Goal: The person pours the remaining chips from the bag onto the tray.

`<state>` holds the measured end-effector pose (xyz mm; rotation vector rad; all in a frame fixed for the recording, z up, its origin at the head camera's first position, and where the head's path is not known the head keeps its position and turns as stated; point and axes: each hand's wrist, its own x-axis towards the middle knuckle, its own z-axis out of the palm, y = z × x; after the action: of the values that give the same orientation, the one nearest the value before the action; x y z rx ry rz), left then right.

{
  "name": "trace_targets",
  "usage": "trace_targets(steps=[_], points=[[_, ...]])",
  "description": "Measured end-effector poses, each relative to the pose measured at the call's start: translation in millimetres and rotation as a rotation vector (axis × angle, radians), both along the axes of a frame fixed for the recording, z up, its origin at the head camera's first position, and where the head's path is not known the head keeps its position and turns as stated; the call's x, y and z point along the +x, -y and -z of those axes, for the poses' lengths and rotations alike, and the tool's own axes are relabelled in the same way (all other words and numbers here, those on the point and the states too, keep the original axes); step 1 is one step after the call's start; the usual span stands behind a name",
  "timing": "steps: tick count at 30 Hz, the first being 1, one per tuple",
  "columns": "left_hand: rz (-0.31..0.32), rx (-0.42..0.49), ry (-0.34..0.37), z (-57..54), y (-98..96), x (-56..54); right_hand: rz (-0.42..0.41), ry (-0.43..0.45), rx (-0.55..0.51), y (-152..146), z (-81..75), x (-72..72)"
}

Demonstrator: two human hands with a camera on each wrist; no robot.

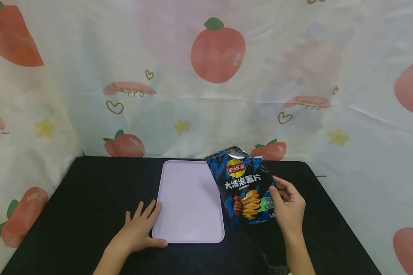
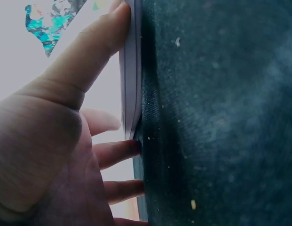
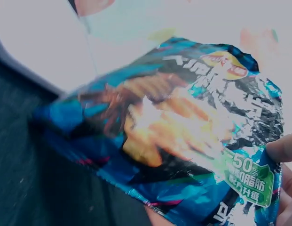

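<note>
A pale lilac tray (image 1: 191, 187) lies flat on the black table. At its near left corner is my left hand (image 1: 137, 231), fingers spread and fairly straight along the left side, thumb at the front edge. The left wrist view shows the thumb against the tray's rim (image 2: 130, 80). My right hand (image 1: 290, 208) pinches the right edge of a blue and black potato chip bag (image 1: 241, 183), thumb in front and fingers behind. The bag is held up, tilted, overlapping the tray's right side in the head view. Its printed front (image 3: 174, 127) fills the right wrist view.
The black table (image 1: 99, 194) extends to both sides of the tray. Small crumbs (image 2: 193, 204) dot its surface near the left hand. Behind it hangs a pale curtain (image 1: 172, 114) with fruit prints. A dark perforated strap (image 1: 278, 270) shows near the right forearm.
</note>
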<state>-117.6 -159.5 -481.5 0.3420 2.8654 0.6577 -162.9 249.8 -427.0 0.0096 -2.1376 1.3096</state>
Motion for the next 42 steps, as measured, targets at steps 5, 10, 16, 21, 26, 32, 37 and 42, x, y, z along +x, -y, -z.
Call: trace_targets(steps=[5, 10, 16, 21, 26, 32, 37, 42], points=[[0.002, -0.006, 0.0, 0.8, -0.2, -0.9, -0.016, -0.066, 0.039, 6.3, -12.1, 3.3], [-0.002, -0.008, -0.002, 2.6, 0.1, -1.7, -0.08, -0.142, 0.109, 14.0, -21.0, -0.3], [-0.016, -0.005, 0.022, 1.3, -0.3, -0.6, -0.18, -0.203, 0.238, 21.4, -27.7, -5.7], [-0.038, -0.004, 0.052, 0.3, -0.8, -0.6, -0.223, -0.212, 0.351, 25.3, -33.7, -9.1], [-0.04, -0.028, 0.045, 0.8, -1.3, -1.8, -0.279, -0.247, 0.449, 31.1, -42.3, -13.7], [-0.047, -0.04, 0.046, -0.2, -3.2, -1.7, -0.325, -0.29, 0.57, 40.8, -55.4, -19.4], [-0.048, -0.037, 0.052, -1.4, -3.4, -2.8, -0.352, -0.31, 0.637, 49.9, -64.1, -24.6], [-0.052, -0.044, 0.056, -2.3, -3.2, -2.6, -0.386, -0.325, 0.7, 59.7, -72.0, -28.0]])
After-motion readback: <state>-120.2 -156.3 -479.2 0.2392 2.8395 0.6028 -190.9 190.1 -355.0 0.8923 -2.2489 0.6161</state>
